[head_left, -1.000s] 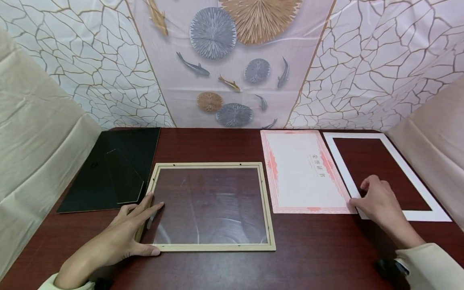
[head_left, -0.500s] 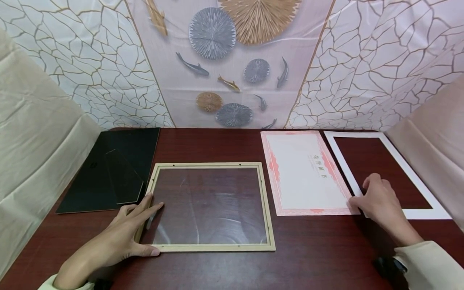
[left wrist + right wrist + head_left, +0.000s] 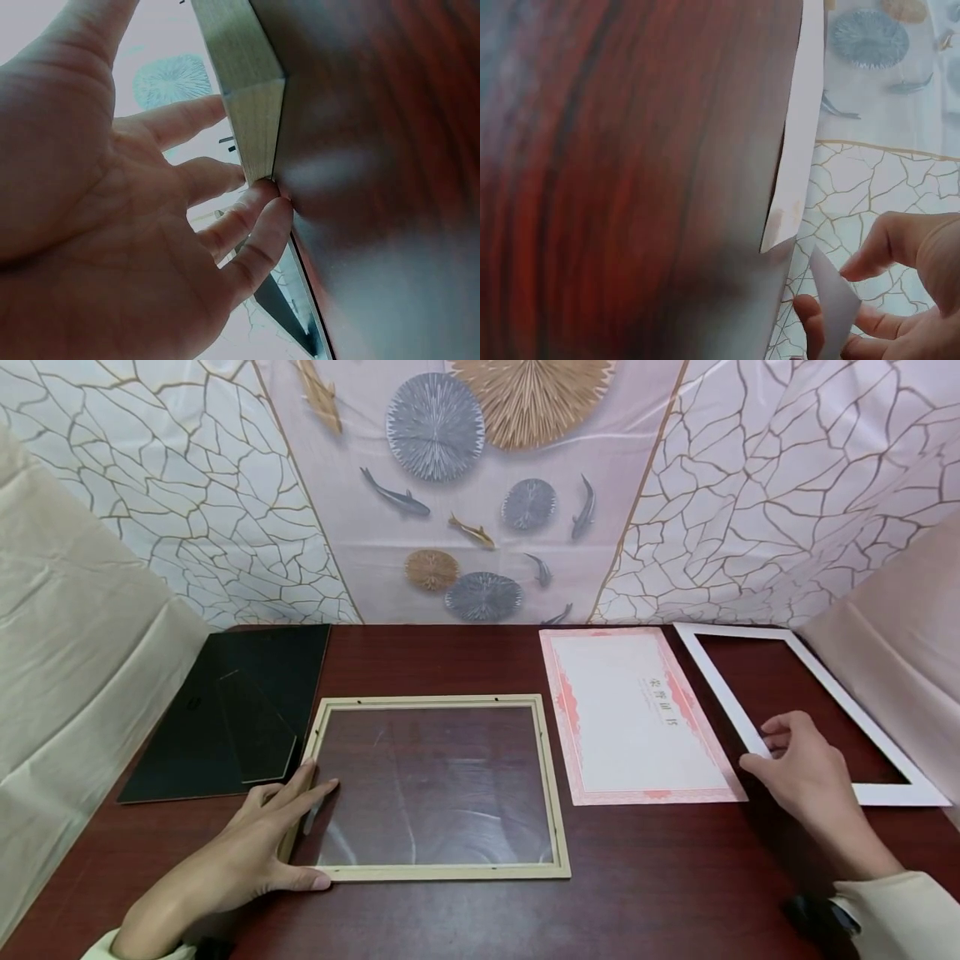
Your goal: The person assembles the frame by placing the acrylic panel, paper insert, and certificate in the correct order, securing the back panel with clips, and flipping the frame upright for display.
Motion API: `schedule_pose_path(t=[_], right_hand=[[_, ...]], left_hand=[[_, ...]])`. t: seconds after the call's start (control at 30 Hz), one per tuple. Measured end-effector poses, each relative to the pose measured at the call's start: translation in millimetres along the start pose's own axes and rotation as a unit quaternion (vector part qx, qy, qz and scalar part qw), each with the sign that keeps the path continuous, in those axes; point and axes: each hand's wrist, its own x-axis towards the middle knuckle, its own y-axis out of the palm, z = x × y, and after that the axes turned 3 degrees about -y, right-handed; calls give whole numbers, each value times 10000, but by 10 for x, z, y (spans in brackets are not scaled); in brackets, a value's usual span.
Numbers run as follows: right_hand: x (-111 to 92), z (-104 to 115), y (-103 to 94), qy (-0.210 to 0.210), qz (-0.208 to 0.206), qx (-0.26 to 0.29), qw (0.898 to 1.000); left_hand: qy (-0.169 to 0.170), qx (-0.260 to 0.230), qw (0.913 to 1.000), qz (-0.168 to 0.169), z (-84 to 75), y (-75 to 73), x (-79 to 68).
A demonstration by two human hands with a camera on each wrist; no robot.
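Note:
My left hand [image 3: 258,839] rests on the near left corner of a pale wooden picture frame [image 3: 450,872], thumb on the near edge and fingers across the left side. A clear sheet [image 3: 435,785] fills the frame, which lies flat on the table. At the right, my right hand [image 3: 806,781] pinches a white picture mat [image 3: 720,685] by its near left corner between thumb and fingers. In the right wrist view, that corner of the mat [image 3: 836,307] is raised off the table. Beside it lies a certificate [image 3: 622,710] with a pink border.
A black backing board [image 3: 172,743] with an easel leg [image 3: 258,735] lies at the far left, close to the frame. Dark red wooden table [image 3: 652,885] shows in front. A patterned cloth [image 3: 465,527] hangs behind, with plain cream cloth [image 3: 82,635] at the sides.
My right hand has shifted slightly right with the mat, whose near left corner has come up and away from the certificate. The certificate slid slightly earlier. My left hand has stayed put.

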Motion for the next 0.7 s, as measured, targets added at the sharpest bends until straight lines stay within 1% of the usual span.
schedule_pose_path(t=[0.17,0.33,0.47,0.57,0.7], right_hand=[[-69,29,-39,-323,-223,-1,9992],[-148,78,-80,-372,-350,45,9987],[-213,88,-104,-410,-419,148,9982],[-269,90,-112,-581,-408,173,9973],[-336,86,-103,-1015,-462,156,9936]], left_hand=[[-94,-60,9999,91,-2,-7,0],[-142,-99,9997,146,2,-13,2],[-86,-72,9999,97,4,-9,2],[-91,-62,9999,99,0,-11,3],[-206,-113,9996,165,-9,-32,8]])
